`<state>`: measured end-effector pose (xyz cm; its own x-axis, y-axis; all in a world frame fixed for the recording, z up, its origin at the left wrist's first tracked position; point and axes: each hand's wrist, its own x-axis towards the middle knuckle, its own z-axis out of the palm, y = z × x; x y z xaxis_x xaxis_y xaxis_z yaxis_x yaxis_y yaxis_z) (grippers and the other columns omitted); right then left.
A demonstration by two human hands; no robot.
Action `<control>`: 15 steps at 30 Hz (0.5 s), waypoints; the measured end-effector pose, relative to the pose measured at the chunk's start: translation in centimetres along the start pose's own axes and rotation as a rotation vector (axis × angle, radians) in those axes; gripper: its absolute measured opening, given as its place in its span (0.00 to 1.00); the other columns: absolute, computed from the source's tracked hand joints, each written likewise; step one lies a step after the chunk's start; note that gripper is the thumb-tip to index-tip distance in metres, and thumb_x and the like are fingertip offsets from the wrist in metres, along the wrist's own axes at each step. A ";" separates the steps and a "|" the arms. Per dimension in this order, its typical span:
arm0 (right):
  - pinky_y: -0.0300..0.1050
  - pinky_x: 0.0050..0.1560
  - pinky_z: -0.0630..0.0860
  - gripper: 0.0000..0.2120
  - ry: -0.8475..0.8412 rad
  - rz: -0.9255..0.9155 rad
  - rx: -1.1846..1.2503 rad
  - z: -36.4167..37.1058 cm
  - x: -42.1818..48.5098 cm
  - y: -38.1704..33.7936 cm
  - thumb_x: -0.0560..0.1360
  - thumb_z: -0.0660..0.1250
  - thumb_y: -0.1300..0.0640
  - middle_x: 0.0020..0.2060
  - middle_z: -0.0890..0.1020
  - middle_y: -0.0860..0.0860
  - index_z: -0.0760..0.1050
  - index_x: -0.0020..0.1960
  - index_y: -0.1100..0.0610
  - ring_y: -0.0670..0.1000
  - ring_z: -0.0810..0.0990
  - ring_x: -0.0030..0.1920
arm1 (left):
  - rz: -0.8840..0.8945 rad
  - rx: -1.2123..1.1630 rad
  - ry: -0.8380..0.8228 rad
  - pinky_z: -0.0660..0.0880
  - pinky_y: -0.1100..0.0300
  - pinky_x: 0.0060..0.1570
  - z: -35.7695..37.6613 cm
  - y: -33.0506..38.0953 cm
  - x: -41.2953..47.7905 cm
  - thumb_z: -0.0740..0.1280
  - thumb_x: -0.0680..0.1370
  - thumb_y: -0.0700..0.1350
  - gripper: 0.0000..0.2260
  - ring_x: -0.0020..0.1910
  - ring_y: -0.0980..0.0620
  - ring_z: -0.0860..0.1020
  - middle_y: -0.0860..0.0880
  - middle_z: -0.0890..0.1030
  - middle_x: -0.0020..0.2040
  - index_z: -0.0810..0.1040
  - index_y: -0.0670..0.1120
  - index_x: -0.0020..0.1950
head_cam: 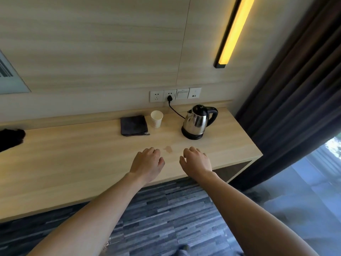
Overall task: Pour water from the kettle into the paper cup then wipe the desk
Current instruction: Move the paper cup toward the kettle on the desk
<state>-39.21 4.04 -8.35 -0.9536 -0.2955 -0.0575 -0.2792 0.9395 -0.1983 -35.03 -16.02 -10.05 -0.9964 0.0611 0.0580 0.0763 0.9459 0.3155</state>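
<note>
A steel kettle [196, 122] with a black lid and handle stands on its black base at the back right of the wooden desk [73, 163]. Left of it stands a white paper cup [156, 118], upright. A folded dark grey cloth [134, 125] lies flat beside the cup on its left. A small brownish wet stain [168, 149] marks the desk between my hands. My left hand [147, 163] and my right hand [196, 161] hover palm down over the desk's front part, fingers loosely curled, holding nothing.
The kettle's black cord [175, 109] runs to a wall socket strip [175, 94] behind the cup. A black object [11, 138] sits at the desk's far left. A dark curtain [295, 98] hangs right of the desk's end. Striped carpet lies below.
</note>
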 end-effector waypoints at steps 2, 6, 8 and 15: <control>0.52 0.54 0.73 0.13 -0.007 -0.007 0.001 0.2 1.8 0.2 0.83 0.59 0.48 0.54 0.80 0.54 0.77 0.55 0.57 0.58 0.78 0.56 | -0.013 0.003 -0.010 0.73 0.48 0.46 0.4 -0.5 1.5 0.57 0.84 0.51 0.12 0.47 0.46 0.76 0.49 0.79 0.48 0.75 0.47 0.49; 0.53 0.55 0.74 0.14 -0.046 -0.042 -0.009 0.8 6.1 1.0 0.83 0.59 0.48 0.52 0.81 0.54 0.76 0.55 0.57 0.58 0.78 0.55 | -0.067 0.027 -0.031 0.74 0.48 0.47 1.4 -1.3 4.9 0.57 0.84 0.51 0.12 0.48 0.46 0.76 0.48 0.79 0.49 0.76 0.46 0.50; 0.54 0.55 0.75 0.14 -0.066 -0.067 -0.011 1.2 8.6 1.6 0.83 0.59 0.48 0.52 0.81 0.53 0.76 0.55 0.57 0.58 0.78 0.54 | -0.107 0.034 -0.032 0.73 0.48 0.47 1.8 -1.7 6.6 0.57 0.84 0.51 0.12 0.48 0.46 0.76 0.48 0.79 0.48 0.75 0.45 0.50; 0.51 0.52 0.75 0.14 -0.129 -0.184 -0.027 2.0 18.2 4.3 0.82 0.59 0.48 0.52 0.82 0.53 0.77 0.55 0.56 0.58 0.80 0.53 | -0.268 0.030 -0.003 0.67 0.50 0.43 3.3 -2.9 13.1 0.58 0.83 0.49 0.10 0.47 0.43 0.77 0.47 0.78 0.46 0.68 0.47 0.44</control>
<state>-57.54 2.32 -12.18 -0.8647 -0.4803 -0.1474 -0.4515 0.8716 -0.1910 -48.46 -16.93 -13.30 -0.9811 -0.1917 -0.0265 -0.1910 0.9375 0.2910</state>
